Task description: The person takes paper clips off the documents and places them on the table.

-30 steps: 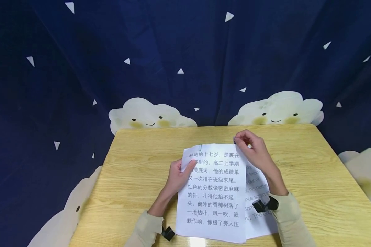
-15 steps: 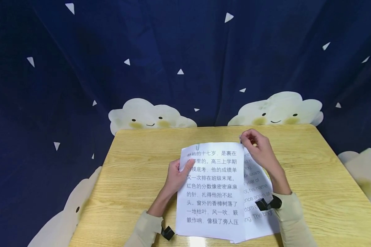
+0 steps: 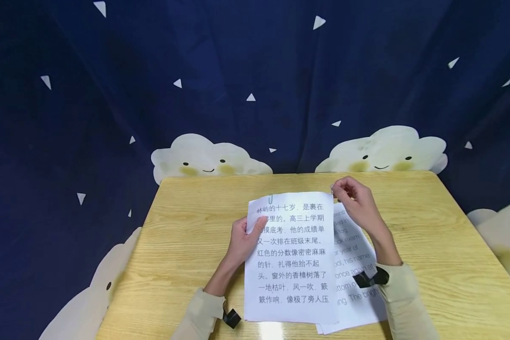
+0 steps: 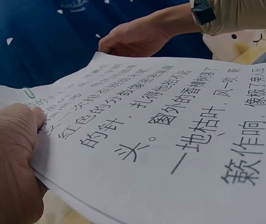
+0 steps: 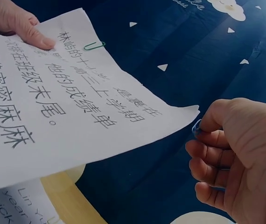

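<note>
My left hand [image 3: 243, 238] grips the left edge of a small stack of white sheets [image 3: 293, 264] printed with Chinese text, thumb on top. A green paper clip [image 5: 94, 45] sits on the stack's top edge, near the left corner. At the top right corner, my right hand [image 3: 357, 200] pinches a small blue paper clip [image 5: 196, 127] between thumb and index finger. In the right wrist view the blue clip is right beside the paper's corner tip, its other fingers loosely curled below. Most of the blue clip is hidden by the fingertips.
Another sheet with English text [image 3: 357, 283] lies on the wooden table [image 3: 187, 212], partly under the held stack and the right forearm. Behind the table hangs a dark blue curtain [image 3: 221, 71] with white triangles and clouds.
My right hand has shifted a little to the right with the blue clip. The held stack has risen slightly and drifted left, showing more of the English sheet.
</note>
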The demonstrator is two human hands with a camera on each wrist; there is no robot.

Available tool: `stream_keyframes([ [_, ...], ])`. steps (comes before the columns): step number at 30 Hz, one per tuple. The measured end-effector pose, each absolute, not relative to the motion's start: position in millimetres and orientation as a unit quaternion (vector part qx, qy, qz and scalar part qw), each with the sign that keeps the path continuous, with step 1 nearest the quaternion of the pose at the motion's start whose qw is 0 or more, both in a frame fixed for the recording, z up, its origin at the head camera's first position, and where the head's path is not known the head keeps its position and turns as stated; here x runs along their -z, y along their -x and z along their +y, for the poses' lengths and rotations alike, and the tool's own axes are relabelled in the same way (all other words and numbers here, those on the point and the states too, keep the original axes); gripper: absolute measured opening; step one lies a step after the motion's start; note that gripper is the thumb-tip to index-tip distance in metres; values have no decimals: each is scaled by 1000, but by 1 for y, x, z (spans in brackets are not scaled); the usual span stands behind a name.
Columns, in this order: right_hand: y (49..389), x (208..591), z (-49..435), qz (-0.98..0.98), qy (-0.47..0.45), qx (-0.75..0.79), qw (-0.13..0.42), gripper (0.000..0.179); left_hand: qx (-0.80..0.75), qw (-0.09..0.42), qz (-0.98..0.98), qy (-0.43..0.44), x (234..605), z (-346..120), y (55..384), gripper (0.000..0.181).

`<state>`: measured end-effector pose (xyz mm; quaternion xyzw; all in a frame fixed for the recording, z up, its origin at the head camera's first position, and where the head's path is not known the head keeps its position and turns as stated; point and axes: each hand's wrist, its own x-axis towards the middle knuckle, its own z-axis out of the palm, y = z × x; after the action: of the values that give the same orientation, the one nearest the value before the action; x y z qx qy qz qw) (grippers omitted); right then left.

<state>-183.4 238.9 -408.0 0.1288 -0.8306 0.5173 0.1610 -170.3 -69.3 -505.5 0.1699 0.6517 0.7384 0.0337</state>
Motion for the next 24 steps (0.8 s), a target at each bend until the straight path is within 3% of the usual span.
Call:
stream_keyframes([
  [9,195,433,264,-848,-114,-487,173,10,-743,35,649,-162,506,-67,170,32],
  [16,185,419,268,-847,-116,-489,174,11,-739,33,656,-150,507,-68,169,33],
  [24,198,451,299,-866,-87,-464,166,17,-737,27,659,-145,509,-66,171,34],
])
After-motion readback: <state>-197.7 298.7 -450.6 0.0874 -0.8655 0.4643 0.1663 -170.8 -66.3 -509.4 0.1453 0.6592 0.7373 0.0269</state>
